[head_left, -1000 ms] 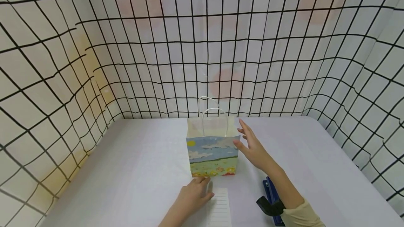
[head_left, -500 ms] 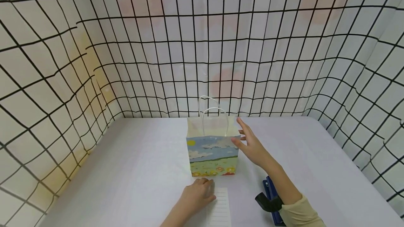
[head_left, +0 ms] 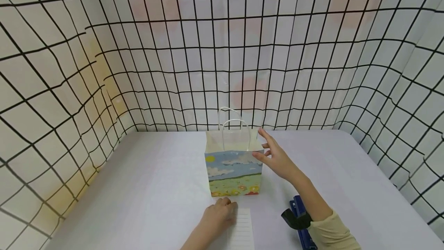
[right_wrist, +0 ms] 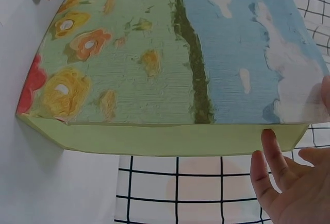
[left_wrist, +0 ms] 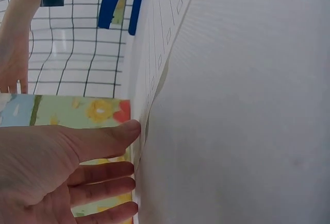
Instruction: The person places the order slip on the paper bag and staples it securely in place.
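A paper gift bag [head_left: 236, 173] with white handles stands upright, printed with sky, meadow and flowers. My right hand [head_left: 277, 159] is at its upper right side, thumb over the front edge and the other fingers extended by the side panel [right_wrist: 180, 139]. At the bag's foot lies a narrow lined paper slip [head_left: 241, 227]. My left hand [head_left: 220, 215] is at the slip's far left corner. In the left wrist view its thumb [left_wrist: 126, 131] meets the slip's edge, which lifts a little, and the fingers reach down to the surface, spread apart from the thumb.
A blue stapler [head_left: 296, 205] lies to the right of the slip, partly hidden under my right forearm and a black wrist mount [head_left: 295, 221]. White walls with a black grid [head_left: 229, 57] enclose the white tabletop [head_left: 156, 180] at the back and sides.
My left hand has slid slightly right onto the slip, its fingertips closer together in the head view. My right hand has edged left, its thumb further over the bag's front. The bag stays in place.
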### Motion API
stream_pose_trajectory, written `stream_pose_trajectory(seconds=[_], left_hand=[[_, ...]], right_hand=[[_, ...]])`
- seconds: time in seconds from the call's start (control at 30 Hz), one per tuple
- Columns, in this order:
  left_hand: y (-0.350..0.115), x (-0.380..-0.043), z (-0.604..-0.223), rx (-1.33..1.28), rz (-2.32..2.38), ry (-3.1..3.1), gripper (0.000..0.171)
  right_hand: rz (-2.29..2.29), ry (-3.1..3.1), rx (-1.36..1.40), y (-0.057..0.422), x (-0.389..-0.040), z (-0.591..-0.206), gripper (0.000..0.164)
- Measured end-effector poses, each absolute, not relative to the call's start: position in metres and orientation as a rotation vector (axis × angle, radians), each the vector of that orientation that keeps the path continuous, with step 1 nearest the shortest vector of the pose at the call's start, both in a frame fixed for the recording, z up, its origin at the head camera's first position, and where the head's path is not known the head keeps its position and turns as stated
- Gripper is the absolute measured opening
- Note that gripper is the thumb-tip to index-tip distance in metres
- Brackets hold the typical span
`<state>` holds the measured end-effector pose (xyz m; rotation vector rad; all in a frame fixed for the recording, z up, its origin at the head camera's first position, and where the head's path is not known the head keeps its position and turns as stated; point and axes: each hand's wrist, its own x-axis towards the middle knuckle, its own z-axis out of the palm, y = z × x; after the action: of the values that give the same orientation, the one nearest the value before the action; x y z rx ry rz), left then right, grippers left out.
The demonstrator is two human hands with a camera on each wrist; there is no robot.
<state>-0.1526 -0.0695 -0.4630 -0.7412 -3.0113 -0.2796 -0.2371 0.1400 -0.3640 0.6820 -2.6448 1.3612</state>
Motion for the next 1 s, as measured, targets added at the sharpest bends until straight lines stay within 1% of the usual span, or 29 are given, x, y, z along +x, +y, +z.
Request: stream_pose_trajectory(seconds=[0.37, 0.67, 1.0], left_hand=[[-0.0681, -0.1532, -0.4637, -0.74, -0.259, -2.962, 0.031], [-0.0686, -0.1556, -0.4654, -0.719, -0.313, -3.0, 0.035], [-0.0693, -0.1556, -0.4641, -0.68, -0.392, -2.995, 0.022]], right_hand=[[1.377, -2.624, 0.716, 0.1402, -0.2403, -0.3627, 0.076], [1.448, -2.622, 0.69, 0.1399, -0.241, -0.3626, 0.078], [1.443, -2.627, 0.666, 0.1399, -0.2399, -0.3604, 0.077]])
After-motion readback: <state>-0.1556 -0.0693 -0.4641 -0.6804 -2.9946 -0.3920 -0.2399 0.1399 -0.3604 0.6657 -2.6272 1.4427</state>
